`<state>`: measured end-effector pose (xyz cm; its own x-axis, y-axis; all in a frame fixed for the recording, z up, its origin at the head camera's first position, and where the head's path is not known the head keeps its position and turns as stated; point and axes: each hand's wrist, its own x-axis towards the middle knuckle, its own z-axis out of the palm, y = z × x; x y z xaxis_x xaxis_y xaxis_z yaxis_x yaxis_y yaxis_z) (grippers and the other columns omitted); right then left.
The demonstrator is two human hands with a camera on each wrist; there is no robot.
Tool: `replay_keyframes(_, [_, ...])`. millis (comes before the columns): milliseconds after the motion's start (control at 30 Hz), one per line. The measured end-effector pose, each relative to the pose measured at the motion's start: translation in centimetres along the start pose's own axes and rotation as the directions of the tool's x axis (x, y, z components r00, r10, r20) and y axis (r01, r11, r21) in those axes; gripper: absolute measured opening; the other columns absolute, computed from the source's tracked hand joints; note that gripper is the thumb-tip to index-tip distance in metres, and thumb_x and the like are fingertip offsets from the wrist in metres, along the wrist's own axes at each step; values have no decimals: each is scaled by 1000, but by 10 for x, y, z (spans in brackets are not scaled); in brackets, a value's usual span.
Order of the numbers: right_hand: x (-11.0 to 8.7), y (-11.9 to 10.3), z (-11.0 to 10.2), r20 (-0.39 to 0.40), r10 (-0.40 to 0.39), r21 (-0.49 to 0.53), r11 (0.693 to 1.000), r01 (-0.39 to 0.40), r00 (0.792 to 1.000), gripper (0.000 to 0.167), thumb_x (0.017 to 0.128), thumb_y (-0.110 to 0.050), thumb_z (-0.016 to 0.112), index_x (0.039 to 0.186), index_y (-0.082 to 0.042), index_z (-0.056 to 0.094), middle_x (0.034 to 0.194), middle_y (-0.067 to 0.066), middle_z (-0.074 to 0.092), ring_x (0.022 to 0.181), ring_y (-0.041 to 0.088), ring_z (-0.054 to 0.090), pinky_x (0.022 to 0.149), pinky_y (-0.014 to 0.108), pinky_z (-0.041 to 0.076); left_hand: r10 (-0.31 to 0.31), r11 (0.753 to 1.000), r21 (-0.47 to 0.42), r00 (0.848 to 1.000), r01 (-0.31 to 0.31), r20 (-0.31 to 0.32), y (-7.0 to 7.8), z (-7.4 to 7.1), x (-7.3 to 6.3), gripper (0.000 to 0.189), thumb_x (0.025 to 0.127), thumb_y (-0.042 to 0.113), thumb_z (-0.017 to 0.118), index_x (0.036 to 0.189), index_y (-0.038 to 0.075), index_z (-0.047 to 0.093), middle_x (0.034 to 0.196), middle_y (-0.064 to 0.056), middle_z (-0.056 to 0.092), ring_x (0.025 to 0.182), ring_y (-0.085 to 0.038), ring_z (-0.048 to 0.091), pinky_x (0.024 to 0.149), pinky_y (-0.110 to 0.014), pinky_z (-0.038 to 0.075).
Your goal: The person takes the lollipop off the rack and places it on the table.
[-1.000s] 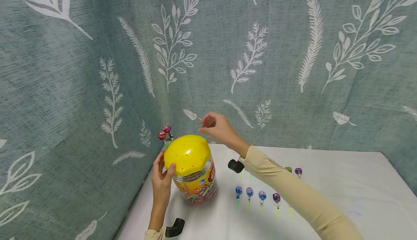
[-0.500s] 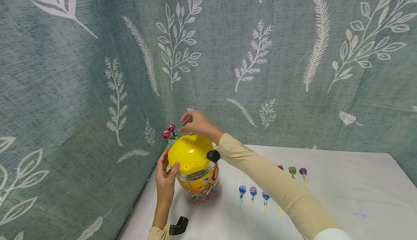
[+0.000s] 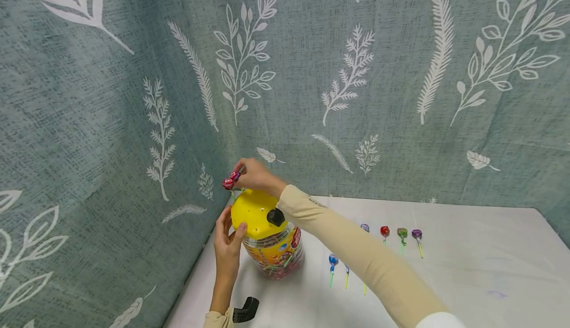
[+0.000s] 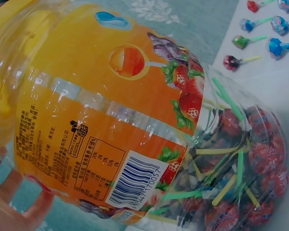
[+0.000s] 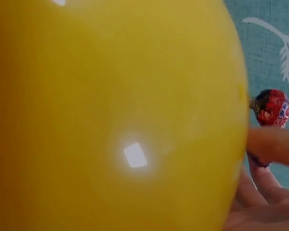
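A clear plastic jar [image 4: 111,96] with an orange label and a domed yellow lid [image 3: 251,214] stands on the table, filled with lollipops. My left hand [image 3: 228,244] grips the jar's upper left side, thumb on the lid's edge. Over the back of the lid reaches my right hand [image 3: 258,175], finger and thumb pinching a purple lollipop [image 3: 235,175] that sticks up from the lid. Right beside it is a red lollipop [image 3: 228,184], also upright. In the right wrist view, a finger covers most of the pinched lollipop, while the red one [image 5: 272,108] shows plainly.
Lollipops lie in rows on the white table [image 3: 472,263] to the right, among them a red [image 3: 385,231], a green [image 3: 402,232] and a purple one [image 3: 416,234]. The right sleeve [image 3: 352,249] hides others. A patterned curtain [image 3: 285,70] hangs behind and left.
My right hand has moved left across the lid and down to the upright lollipops, closing finger and thumb on one. The left hand has kept its grip on the jar.
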<state>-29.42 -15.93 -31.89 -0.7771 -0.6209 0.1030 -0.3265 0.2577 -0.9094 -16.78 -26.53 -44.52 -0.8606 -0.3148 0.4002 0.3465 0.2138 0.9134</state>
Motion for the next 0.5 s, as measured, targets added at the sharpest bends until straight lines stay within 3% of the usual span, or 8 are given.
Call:
replay_keyframes(133, [0,1,2,-35,-19,16,1000,19,999,22,84,6,61,105,2,57,80,10,60,65,17,50,58,22,41,14,1000,23,1000,-14,-3,15,3,-3,58,93,8,55,144,1,31,144,-10,38,130,-21,36,96,-20,37])
replay_keyframes(233, [-1,1,3,-74,-39,30,999,41,997,22,83,9,61,104,2,57,82,12,63,67,18,56,58,22,44,16,999,28,1000,-16,-6,17,4,-4,57,93,7,55,144,1,31,144,-12,38,130,-22,37,94,-17,37])
replay_keyframes(367, [-3,0,4,-147,-83,31,996,88,986,21,84,7,63,103,0,57,87,11,65,73,17,61,62,22,48,29,999,23,1000,-29,-2,13,4,-3,57,92,8,55,144,2,31,143,-13,39,129,-24,37,93,-16,38])
replay_keyframes(500, [-8,-5,0,-213,-157,-5,987,160,964,21,85,-1,67,104,-2,57,86,9,63,74,16,60,64,22,49,27,1000,14,1000,-27,1,-3,-1,0,58,93,9,56,145,7,32,144,-9,39,129,-21,37,94,-18,38])
